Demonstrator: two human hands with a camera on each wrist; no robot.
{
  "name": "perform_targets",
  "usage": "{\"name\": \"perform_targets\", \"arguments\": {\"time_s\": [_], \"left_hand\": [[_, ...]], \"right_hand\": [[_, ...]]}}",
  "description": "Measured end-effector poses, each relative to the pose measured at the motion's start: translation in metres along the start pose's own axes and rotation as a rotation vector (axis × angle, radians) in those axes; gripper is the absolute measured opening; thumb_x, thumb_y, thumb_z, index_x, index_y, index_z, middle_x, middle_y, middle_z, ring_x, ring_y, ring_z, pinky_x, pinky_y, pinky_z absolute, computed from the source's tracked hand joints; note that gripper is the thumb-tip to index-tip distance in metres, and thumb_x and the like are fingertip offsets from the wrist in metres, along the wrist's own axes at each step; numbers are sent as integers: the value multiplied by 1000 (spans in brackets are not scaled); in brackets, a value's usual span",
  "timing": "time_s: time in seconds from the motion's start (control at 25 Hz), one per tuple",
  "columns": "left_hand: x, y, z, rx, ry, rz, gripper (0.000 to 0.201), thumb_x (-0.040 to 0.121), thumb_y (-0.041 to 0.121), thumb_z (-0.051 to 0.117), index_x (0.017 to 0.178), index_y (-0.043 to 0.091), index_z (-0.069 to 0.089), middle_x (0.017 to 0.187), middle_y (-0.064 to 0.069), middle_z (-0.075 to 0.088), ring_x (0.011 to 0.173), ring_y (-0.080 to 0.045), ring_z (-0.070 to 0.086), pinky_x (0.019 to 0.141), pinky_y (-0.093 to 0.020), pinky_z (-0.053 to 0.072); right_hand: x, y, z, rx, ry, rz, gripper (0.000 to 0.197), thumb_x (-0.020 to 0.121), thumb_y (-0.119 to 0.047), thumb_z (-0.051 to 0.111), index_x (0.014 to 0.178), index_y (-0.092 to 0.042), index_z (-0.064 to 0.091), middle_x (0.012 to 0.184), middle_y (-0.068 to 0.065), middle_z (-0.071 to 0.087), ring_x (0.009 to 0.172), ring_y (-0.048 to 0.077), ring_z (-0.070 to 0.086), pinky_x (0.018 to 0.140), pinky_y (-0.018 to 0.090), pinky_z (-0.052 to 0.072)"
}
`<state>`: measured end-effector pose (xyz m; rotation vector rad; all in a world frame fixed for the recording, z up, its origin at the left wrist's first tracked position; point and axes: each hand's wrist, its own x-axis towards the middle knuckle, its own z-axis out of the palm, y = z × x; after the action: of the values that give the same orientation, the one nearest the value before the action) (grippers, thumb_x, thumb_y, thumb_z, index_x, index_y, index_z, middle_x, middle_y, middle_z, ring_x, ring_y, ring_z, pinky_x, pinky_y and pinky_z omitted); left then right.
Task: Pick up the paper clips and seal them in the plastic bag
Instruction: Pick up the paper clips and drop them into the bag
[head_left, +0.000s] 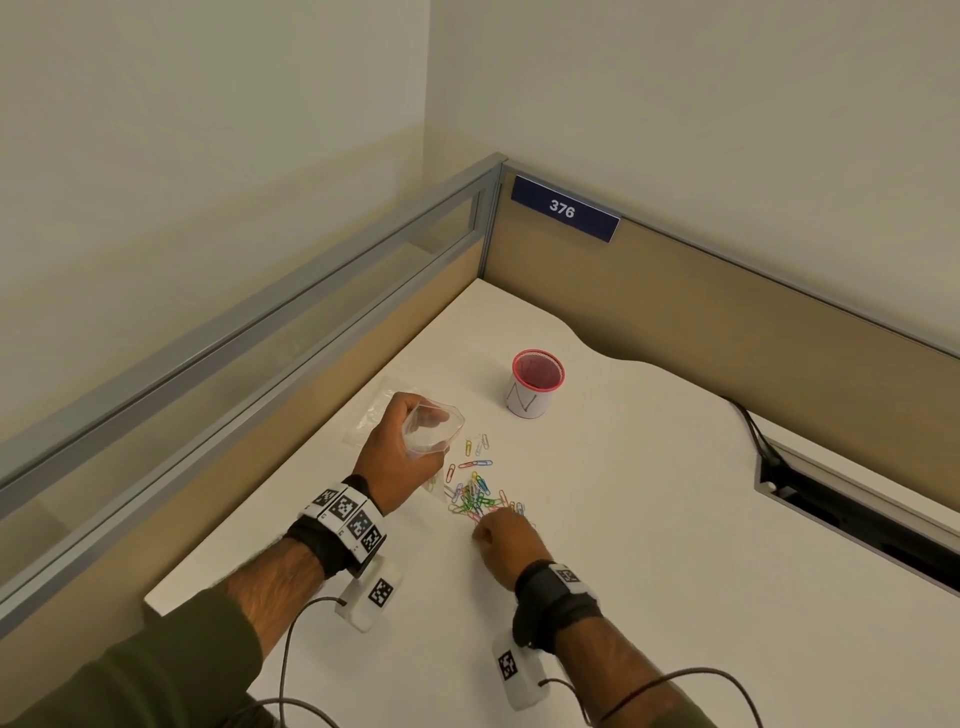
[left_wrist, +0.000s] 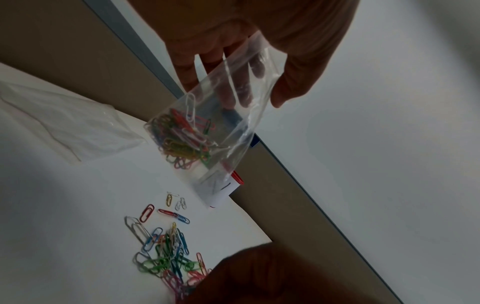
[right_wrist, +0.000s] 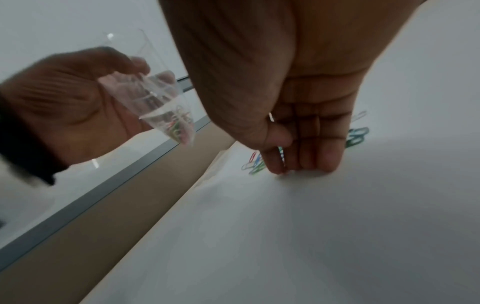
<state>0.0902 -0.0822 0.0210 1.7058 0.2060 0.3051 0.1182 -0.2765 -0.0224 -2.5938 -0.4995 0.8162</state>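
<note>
My left hand (head_left: 410, 441) holds a clear plastic bag (head_left: 434, 427) above the white desk (head_left: 649, 519), mouth up and spread wide. Several coloured clips (left_wrist: 182, 137) lie at the bag's (left_wrist: 233, 115) bottom. More coloured paper clips (head_left: 475, 493) lie in a loose pile on the desk just right of that hand. My right hand (head_left: 488, 532) is down at the pile's near edge. Its bunched fingertips (right_wrist: 324, 167) touch the desk, and a blue clip (right_wrist: 281, 153) shows between thumb and forefinger.
A white cup with a red rim (head_left: 535, 387) stands behind the pile. Another clear bag (head_left: 371, 415) lies flat on the desk beyond my left hand. Partition walls close the desk's left and far sides. A cable slot (head_left: 857, 525) opens at the right.
</note>
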Motion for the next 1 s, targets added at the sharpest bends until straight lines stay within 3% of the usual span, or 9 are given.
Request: {"name": "perform_targets", "arguments": {"time_s": [0.16, 0.2, 0.32, 0.4, 0.52, 0.64, 0.88, 1.0], "left_hand": [[1, 0, 0, 8, 0, 2, 50, 79, 8, 82, 118, 17, 52, 120, 2, 67, 120, -11, 61, 97, -32, 56], [1, 0, -1, 11, 7, 1, 49, 80, 7, 81, 118, 16, 52, 120, 2, 67, 120, -11, 61, 96, -28, 56], [1, 0, -1, 25, 25, 1, 48, 81, 3, 80, 119, 14, 52, 119, 2, 67, 119, -10, 61, 89, -12, 52], [1, -1, -2, 25, 28, 2, 48, 81, 5, 81, 118, 15, 52, 119, 3, 67, 118, -9, 61, 89, -12, 51], [-1, -3, -2, 14, 25, -6, 48, 80, 8, 82, 118, 15, 53, 119, 3, 67, 118, -9, 61, 90, -14, 52], [0, -3, -2, 9, 17, -6, 48, 80, 4, 81, 118, 14, 53, 120, 1, 66, 119, -11, 61, 90, -19, 54], [4, -3, -4, 40, 17, -11, 50, 81, 2, 79, 119, 17, 52, 119, 3, 67, 119, -8, 61, 89, -11, 51], [5, -3, -3, 45, 14, -14, 50, 81, 3, 79, 120, 17, 51, 119, 3, 67, 118, -6, 61, 90, -12, 51]], "right_hand": [[15, 24, -34, 27, 235, 83, 20, 90, -19, 55, 103, -12, 68, 111, 7, 66, 101, 24, 63, 88, 31, 51], [18, 30, -39, 0, 221, 127, 28, 86, -29, 63, 110, -15, 64, 115, 6, 63, 105, 24, 61, 91, 34, 51], [22, 37, -35, -146, 37, 168, 83, 60, -61, 78, 128, -24, 49, 123, 4, 48, 116, 25, 49, 94, 41, 49], [24, 32, -22, -231, 20, 115, 90, 55, -65, 78, 130, -27, 46, 124, 4, 42, 118, 26, 44, 93, 44, 50], [31, 24, -7, -295, 89, 44, 59, 76, -46, 72, 125, -22, 51, 124, 7, 44, 115, 28, 46, 89, 42, 51], [35, 17, -2, -297, 149, 5, 29, 92, -30, 55, 118, -16, 56, 119, 11, 51, 109, 29, 51, 88, 40, 51], [40, 21, -13, -302, 149, 4, 21, 93, -15, 48, 107, -9, 62, 113, 13, 58, 104, 29, 58, 88, 34, 48], [39, 28, -25, -146, 178, 82, 20, 91, -13, 53, 99, -9, 70, 106, 10, 68, 97, 26, 63, 86, 31, 52]]}}
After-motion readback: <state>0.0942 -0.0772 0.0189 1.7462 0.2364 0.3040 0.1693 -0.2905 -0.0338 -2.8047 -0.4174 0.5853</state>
